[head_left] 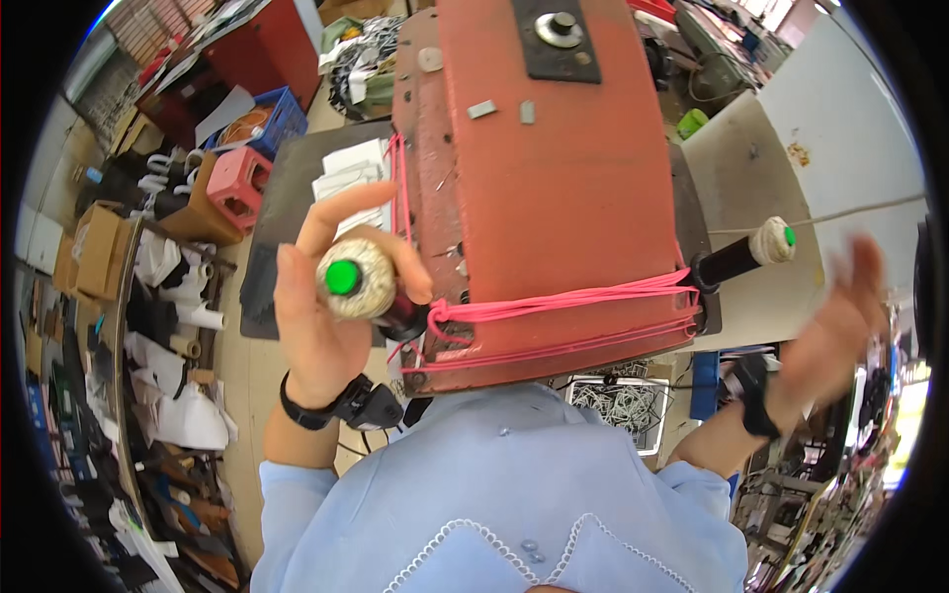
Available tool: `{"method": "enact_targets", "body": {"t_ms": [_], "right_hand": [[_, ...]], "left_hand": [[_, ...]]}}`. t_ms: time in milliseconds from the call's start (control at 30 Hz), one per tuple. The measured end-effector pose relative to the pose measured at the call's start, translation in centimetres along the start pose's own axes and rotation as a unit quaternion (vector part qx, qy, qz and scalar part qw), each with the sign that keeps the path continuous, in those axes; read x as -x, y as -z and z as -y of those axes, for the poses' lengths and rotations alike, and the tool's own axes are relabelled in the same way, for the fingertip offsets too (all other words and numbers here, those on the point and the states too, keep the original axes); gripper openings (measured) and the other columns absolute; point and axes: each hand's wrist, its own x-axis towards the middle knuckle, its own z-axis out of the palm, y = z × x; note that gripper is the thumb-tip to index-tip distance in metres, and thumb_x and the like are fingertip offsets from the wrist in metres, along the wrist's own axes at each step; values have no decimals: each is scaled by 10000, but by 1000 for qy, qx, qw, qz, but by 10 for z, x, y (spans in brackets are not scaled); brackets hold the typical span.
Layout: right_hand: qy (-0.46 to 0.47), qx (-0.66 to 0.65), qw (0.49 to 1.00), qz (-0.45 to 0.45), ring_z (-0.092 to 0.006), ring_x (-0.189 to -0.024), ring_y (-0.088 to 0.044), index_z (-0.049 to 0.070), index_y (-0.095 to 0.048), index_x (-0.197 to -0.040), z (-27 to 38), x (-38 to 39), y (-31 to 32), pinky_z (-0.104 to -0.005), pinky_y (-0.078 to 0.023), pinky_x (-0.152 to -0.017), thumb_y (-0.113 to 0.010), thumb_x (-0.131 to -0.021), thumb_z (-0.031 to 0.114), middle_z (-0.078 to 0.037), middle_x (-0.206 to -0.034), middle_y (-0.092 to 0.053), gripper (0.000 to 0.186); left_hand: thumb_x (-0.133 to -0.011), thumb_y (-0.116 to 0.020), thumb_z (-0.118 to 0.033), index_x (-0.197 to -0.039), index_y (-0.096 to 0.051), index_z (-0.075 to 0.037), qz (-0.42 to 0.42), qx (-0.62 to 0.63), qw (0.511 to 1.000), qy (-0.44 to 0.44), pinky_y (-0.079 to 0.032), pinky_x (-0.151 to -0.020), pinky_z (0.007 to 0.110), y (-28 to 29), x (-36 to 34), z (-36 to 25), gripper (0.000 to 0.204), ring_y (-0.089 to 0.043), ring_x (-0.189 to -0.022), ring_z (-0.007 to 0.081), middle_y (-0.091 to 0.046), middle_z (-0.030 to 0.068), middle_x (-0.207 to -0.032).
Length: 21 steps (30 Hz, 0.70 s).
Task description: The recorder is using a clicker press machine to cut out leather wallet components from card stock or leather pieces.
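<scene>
My left hand (pixel 321 336) curls loosely round the left handle (pixel 358 279) of a red press. That handle has a pale wrapped knob, a green button on its end and a dark shaft. My index finger arches above the knob, another finger bends round it, and the thumb stands off its left side. To the right, my right hand (pixel 830 331) is blurred, holds nothing and has its fingers stretched out. It is apart from the matching right handle (pixel 756 252). Pink cord (pixel 563 298) runs across the press's red front (pixel 563 198) between both handles.
White sheets (pixel 351 173) lie on a dark side table (pixel 287 198) left of the press. Farther left are a pink stool (pixel 237 188), a blue crate (pixel 279 121) and a cluttered rack (pixel 163 395). A white tray (pixel 657 440) of small metal-looking pieces sits below at right.
</scene>
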Motion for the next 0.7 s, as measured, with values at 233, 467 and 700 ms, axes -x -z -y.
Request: {"method": "enact_targets", "body": {"t_ms": [233, 467, 700], "right_hand": [[-246, -141, 959, 1, -235, -931, -664, -37, -559, -1272, -37, 10, -58, -370, -517, -886, -381, -1061, 418, -147, -1056, -670, 532], [-297, -252, 919, 61, -184, -667, -520, -38, -583, -1096, -56, 16, -59, -328, -452, -688, -468, -987, 360, -80, -703, -543, 428], [-310, -259, 912, 66, -192, -686, -515, 5, -570, -1036, -70, 36, -55, -330, -440, -700, -469, -991, 361, -90, -712, -531, 373]], "left_hand": [[-982, -476, -450, -1153, -561, 60, -45, -23, 999, 11, -520, -727, 346, 5, 7, 1, 545, -595, -649, 182, -613, 108, -700], [-997, -428, -443, -1044, -538, -9, -43, -14, 999, -16, -471, -618, 337, 4, 8, 16, 450, -519, -561, 167, -529, 73, -641], [-952, -545, -406, -996, -596, 38, -59, 34, 998, -11, -553, -672, 366, 13, 18, 40, 450, -613, -606, 202, -595, 116, -677]]}}
